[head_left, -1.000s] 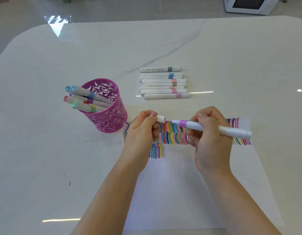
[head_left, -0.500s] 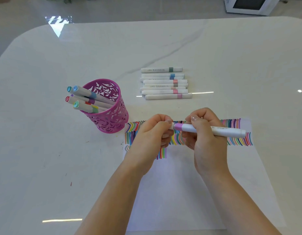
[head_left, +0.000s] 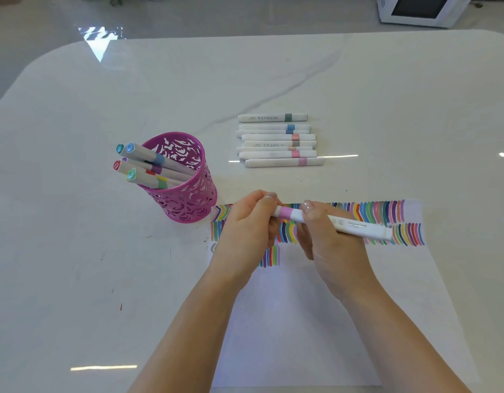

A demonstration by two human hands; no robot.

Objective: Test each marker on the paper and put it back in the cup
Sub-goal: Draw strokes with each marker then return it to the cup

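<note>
While the left hand [head_left: 245,224] and right hand [head_left: 330,248] grip, fingers [head_left: 309,207] curled, the white pink-banded marker [head_left: 355,224] lying left-right, the magenta perforated cup [head_left: 185,201] stands upper-left, nearer the left hand.

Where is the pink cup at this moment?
In the head view, the pink cup stands left of centre, by the far left corner of the paper, near the left hand.

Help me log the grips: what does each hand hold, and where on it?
One marker, in both hands: the right hand grips its barrel beside the purple band, the left hand pinches the cap end.
</note>
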